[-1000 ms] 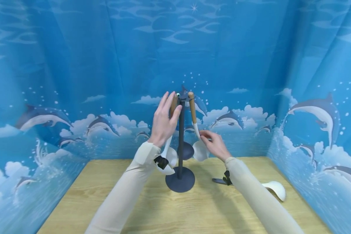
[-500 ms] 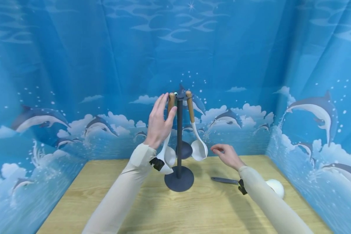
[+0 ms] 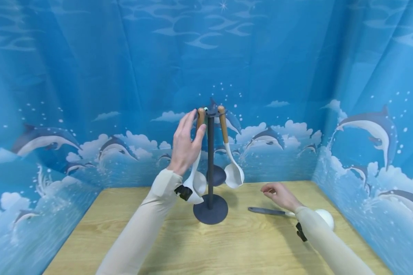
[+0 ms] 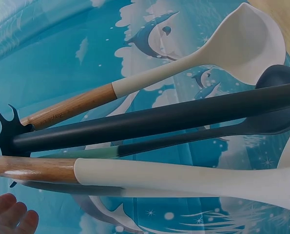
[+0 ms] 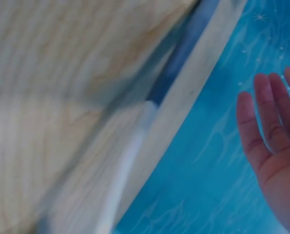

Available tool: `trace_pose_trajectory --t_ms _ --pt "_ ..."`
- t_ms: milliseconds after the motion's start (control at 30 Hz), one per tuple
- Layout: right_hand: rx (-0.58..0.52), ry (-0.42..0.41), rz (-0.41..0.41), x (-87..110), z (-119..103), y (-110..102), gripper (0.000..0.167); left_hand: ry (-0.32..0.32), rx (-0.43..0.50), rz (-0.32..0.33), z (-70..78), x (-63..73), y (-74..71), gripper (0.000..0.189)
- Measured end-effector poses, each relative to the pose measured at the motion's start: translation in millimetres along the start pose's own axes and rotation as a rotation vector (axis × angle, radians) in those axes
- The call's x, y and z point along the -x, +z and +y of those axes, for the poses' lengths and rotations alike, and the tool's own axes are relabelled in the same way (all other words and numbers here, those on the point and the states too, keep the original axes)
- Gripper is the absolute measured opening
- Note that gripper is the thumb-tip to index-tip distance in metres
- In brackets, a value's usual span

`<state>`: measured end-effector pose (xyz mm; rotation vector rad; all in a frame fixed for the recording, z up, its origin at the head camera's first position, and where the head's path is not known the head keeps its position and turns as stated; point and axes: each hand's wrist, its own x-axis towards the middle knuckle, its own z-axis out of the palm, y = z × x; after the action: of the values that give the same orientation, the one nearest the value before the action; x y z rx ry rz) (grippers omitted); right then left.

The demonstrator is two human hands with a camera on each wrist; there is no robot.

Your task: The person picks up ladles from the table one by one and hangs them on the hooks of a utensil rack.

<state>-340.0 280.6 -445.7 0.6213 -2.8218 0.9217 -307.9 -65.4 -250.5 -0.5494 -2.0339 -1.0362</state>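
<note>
A dark utensil stand (image 3: 210,152) rises from a round base. My left hand (image 3: 185,149) is beside a white wooden-handled utensil (image 4: 42,169) hung at the stand's left. In the left wrist view its fingers (image 4: 13,212) lie loosely below that handle. A white ladle with a wooden handle (image 3: 234,176) hangs at the right, handle leaning on the top. Behind the pole hangs a dark utensil with a rounded head (image 3: 218,175). My right hand (image 3: 280,196) is held over the table with nothing in it, above a grey-handled white ladle (image 3: 266,211) lying there.
The wooden table (image 3: 151,236) meets blue curtains printed with dolphins (image 3: 268,139) at the back and sides. Another white rounded utensil head (image 3: 200,182) hangs at the left of the pole. My right sleeve (image 3: 327,240) partly covers the lying ladle.
My right hand has let go of the hanging white ladle and moved right and down, toward the ladle lying on the table. My left hand stays at the left handle, a little further left.
</note>
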Motion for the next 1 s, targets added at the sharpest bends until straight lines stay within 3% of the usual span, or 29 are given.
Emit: trace_pose_trajectory --t_ms 333,533,867,1000 --pt "0.215 -0.015 -0.120 30.1 15.9 -3.2 0.014 -0.015 0.033 0.025 -4.5 -0.1 -5.5 0.052" --pt "0.297 -0.024 -0.146 45.6 26.3 -4.5 0.018 -0.038 0.009 0.041 -8.5 3.8 -6.9 0.046" --pt "0.288 0.023 -0.105 59.8 51.6 3.0 0.017 -0.043 0.015 0.045 -15.5 8.2 -6.8 0.042" --pt "0.271 -0.001 -0.097 61.6 56.5 1.3 0.019 -0.049 0.023 0.041 -18.2 10.2 -6.0 0.039"
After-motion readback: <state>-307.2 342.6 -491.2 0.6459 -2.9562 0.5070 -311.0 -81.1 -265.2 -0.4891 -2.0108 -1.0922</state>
